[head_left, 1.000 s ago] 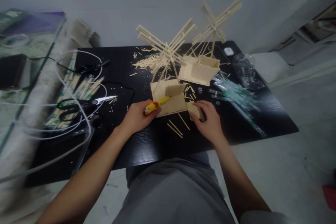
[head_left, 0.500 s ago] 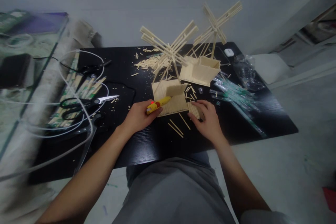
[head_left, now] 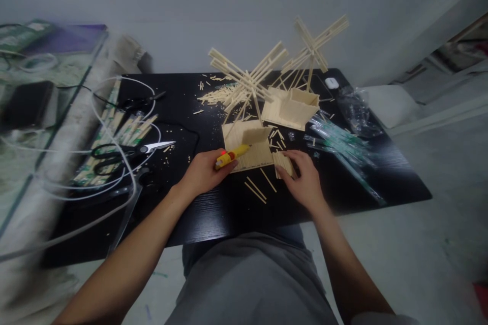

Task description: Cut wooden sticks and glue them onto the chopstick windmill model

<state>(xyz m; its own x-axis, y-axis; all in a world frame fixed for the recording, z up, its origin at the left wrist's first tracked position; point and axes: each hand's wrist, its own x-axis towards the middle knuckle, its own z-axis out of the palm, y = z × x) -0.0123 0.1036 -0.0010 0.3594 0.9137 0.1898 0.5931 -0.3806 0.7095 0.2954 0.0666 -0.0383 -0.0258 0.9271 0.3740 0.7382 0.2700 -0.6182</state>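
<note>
My left hand (head_left: pixel 201 172) is closed round a yellow glue gun (head_left: pixel 233 156) with a small red light. Its tip points right, over the wooden base (head_left: pixel 247 162) of the nearer windmill model (head_left: pixel 249 80). A short upright wall stands on that base. At the base's right edge, my right hand (head_left: pixel 306 175) grips a small panel of wooden sticks (head_left: pixel 281 163) between thumb and fingers. Whether the panel touches the base I cannot tell. Several loose sticks (head_left: pixel 255 189) lie in front of the base, and short cut pieces (head_left: pixel 277 137) lie beyond the panel.
Behind stands a second windmill model (head_left: pixel 290 106). A heap of cut sticks (head_left: pixel 219 95) lies at the back. On the left are black-handled scissors (head_left: pixel 125 153), stick bundles (head_left: pixel 107 137) and a looping white cable (head_left: pixel 129 167). Green-marked plastic wrappers (head_left: pixel 343 142) lie on the right.
The view has shifted slightly, so the scene sits a little lower. Both hands keep their holds on the glue gun and the panel, with hardly any movement.
</note>
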